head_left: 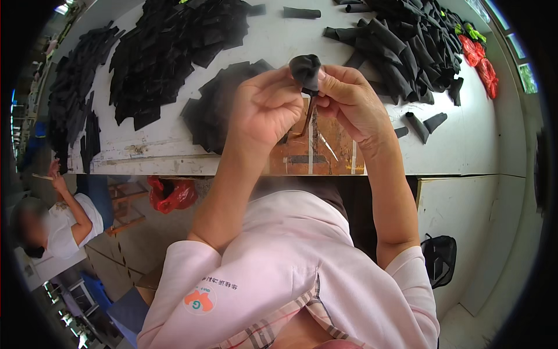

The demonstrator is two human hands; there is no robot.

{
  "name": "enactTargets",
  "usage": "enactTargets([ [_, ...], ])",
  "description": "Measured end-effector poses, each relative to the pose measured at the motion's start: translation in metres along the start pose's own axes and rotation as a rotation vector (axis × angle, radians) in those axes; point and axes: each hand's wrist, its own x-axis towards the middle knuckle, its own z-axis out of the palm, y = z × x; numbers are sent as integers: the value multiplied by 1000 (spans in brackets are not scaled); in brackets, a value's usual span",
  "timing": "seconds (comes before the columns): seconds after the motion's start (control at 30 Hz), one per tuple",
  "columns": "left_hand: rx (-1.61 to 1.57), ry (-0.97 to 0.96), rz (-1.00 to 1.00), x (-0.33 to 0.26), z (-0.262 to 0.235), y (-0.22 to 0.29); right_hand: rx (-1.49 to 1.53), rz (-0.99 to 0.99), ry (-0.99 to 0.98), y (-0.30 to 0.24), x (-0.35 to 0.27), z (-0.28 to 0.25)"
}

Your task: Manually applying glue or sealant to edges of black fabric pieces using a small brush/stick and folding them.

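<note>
Between my two hands a small black fabric piece (306, 71) is held up, bunched and rounded at its top. My left hand (268, 107) pinches its left side with curled fingers. On the other side, the thumb and fingers of my right hand (353, 100) press on the cloth. Directly below it a thin dark rod (308, 119) rises from a worn brown board (343, 160) at the table's front edge; whether the cloth sits on the rod cannot be told. A thin shiny metal strip (329, 149) lies on the board.
Flat black fabric pieces (168, 52) form large piles at the left, with a smaller pile (206, 110) behind my left hand. Rolled black fabric tubes (395, 52) heap up at the right, near red plastic bags (485, 72). Another person (72, 224) works at the far left.
</note>
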Motion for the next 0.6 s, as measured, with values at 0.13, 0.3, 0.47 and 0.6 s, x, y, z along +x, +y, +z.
enactTargets([
  [0.13,83,45,-33,7,-26,4,211,136,22,31,-6,-14],
  [0.3,372,-33,-59,-4,-53,10,173,56,-18,35,-8,-18],
  [0.47,729,-128,76,-33,-53,-14,84,-8,-130,35,-16,-23],
  [0.6,853,-137,204,-24,-34,-3,159,48,-93,32,-9,-24],
])
